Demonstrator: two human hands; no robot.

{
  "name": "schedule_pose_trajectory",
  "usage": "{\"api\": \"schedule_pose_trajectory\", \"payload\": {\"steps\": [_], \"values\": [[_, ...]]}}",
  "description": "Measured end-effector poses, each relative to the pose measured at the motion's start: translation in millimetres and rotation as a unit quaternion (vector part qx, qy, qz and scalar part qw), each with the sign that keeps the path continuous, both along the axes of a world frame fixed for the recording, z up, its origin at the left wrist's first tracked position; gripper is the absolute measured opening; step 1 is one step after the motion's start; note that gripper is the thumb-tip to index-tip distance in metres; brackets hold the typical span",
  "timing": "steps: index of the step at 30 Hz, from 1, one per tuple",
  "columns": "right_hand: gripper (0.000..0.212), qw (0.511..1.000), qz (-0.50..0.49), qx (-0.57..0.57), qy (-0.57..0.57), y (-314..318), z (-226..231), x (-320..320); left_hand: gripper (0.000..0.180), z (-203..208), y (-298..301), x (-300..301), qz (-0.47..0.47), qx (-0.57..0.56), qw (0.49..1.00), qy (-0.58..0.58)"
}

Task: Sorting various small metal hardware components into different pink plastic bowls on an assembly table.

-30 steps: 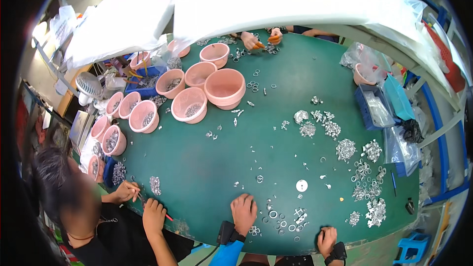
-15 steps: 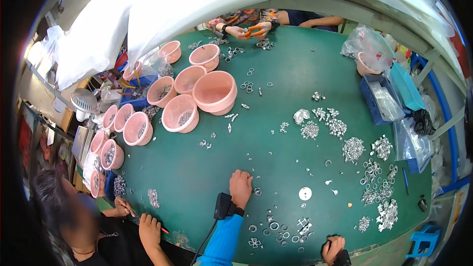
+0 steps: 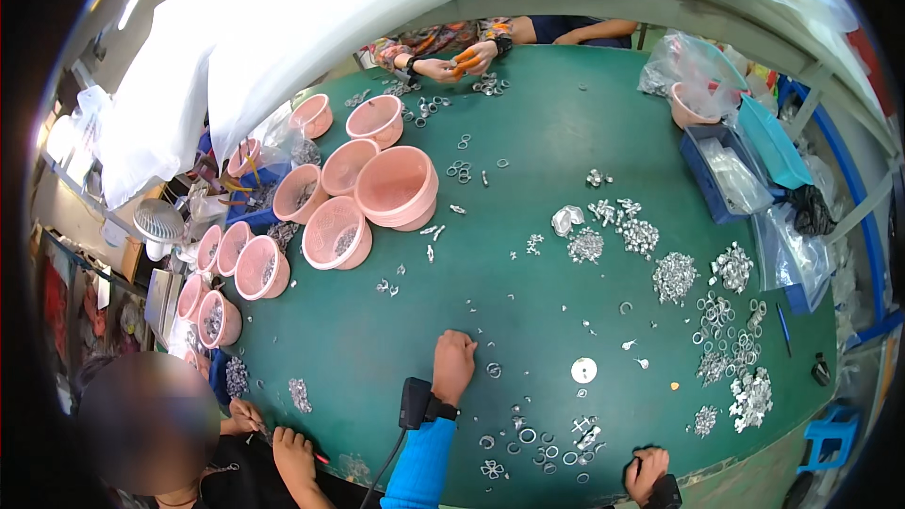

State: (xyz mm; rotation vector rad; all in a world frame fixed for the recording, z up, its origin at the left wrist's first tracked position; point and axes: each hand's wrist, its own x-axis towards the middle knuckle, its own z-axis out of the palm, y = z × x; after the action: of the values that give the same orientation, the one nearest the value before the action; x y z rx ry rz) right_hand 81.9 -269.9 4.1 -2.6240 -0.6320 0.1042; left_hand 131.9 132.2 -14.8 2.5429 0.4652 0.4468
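Observation:
My left hand (image 3: 454,364), at the end of a blue sleeve, rests on the green table (image 3: 528,311) with its fingers curled under. Whatever those fingers hold, if anything, is hidden. A silvery ring (image 3: 494,370) lies just right of it. At the near table edge my right hand (image 3: 647,473) is curled too, its palm side out of sight; a dark edge shows beside the fingers. Between the hands are scattered silvery rings (image 3: 528,435), a cross-shaped piece (image 3: 580,424) and a flower-shaped piece (image 3: 491,468). A white disc (image 3: 584,370) lies farther up.
Pink baskets (image 3: 396,193) crowd the left side. Heaps of small metal parts (image 3: 675,278) and rings (image 3: 718,332) lie at right, near a blue pen (image 3: 784,328) and blue bin (image 3: 726,179). Co-workers' hands (image 3: 294,455) work at near left, and others (image 3: 462,64) across the table with an orange-handled tool.
The view has shifted slightly, so the baskets sit a little farther left. My hands keep their places on the table, still curled. The co-worker at near left has moved lower in view.

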Motion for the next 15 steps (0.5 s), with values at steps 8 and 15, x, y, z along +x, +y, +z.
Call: {"api": "schedule_pose_trajectory", "payload": {"steps": [8, 15], "values": [[0.018, 1.000, -0.003, -0.001, 0.001, 0.4, -2.6, -1.2, 0.009, -4.5, 10.5, 23.1, -0.062, -0.008, 0.998, 0.002], [0.017, 1.000, -0.003, 0.005, -0.020, -1.9, -4.5, -1.2, 0.012, 12.5, 12.7, 27.4, 0.117, -0.486, 0.866, -0.003]]}}
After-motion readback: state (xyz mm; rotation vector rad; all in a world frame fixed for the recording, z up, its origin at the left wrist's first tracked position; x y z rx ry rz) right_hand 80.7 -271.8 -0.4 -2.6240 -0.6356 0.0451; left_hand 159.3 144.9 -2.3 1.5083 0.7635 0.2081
